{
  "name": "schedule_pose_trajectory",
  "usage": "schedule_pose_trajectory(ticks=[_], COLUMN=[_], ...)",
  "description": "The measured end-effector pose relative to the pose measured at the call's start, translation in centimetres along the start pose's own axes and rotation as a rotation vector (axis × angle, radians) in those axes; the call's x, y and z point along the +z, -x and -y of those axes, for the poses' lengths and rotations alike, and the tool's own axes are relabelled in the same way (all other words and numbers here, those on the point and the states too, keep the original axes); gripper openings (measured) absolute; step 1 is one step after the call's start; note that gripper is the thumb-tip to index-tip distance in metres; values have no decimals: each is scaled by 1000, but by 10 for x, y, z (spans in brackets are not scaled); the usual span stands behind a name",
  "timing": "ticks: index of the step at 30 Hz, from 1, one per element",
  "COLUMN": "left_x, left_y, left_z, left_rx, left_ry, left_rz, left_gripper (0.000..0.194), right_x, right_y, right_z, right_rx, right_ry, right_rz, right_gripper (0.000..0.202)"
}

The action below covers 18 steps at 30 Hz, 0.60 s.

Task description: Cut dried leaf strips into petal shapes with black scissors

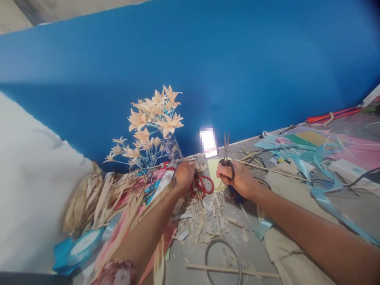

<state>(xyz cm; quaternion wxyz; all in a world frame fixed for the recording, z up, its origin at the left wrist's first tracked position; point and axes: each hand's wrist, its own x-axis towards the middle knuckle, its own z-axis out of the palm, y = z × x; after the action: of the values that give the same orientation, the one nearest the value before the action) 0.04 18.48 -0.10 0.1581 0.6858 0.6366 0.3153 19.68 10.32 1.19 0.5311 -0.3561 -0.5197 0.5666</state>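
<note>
One screen (pixel 208 140), any text unclear; right hand (pixel 241 180) holds scissors (pixel 226 157).

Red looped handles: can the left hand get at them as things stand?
Probably yes: the left hand is close beside the red looped handles, with nothing visible blocking the way.

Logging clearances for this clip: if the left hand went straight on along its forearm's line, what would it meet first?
Probably the glowing white rectangular object, ahead and to the right of the left hand; depth is unclear.
</note>
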Motion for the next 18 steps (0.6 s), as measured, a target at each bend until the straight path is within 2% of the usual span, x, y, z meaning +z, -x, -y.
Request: schedule_pose_trajectory(ticks=[4, 8, 10, 12, 15, 16, 18], left_x=[-13, -48, -73, -101, -142, -154, -173], left_y=[4, 29, 51, 77, 120, 134, 164], left_z=[-3, -18, -34, -56, -87, -91, -87], left_rx=[-3, 6, 37, 126, 306, 373, 462], left_ry=[163, 358, 464, 815, 1045, 1057, 1073], left_rz=[-47, -93, -126, -104, 33, 49, 44], left_gripper=[12, 17, 23, 30, 26, 13, 7], right_x=[5, 10, 11, 13, 18, 20, 24], right_y=[5, 9, 9, 10, 13, 14, 17], right_z=[7, 7, 4, 1, 2, 4, 7], right_rx=[-6, -23, -27, -23, -23, -30, -38], right_ry=[86, 71, 54, 55, 75, 89, 124], right_rz=[17, 9, 5, -1, 3, 3, -13], right_gripper=[25, 26, 28, 30, 30, 30, 29])
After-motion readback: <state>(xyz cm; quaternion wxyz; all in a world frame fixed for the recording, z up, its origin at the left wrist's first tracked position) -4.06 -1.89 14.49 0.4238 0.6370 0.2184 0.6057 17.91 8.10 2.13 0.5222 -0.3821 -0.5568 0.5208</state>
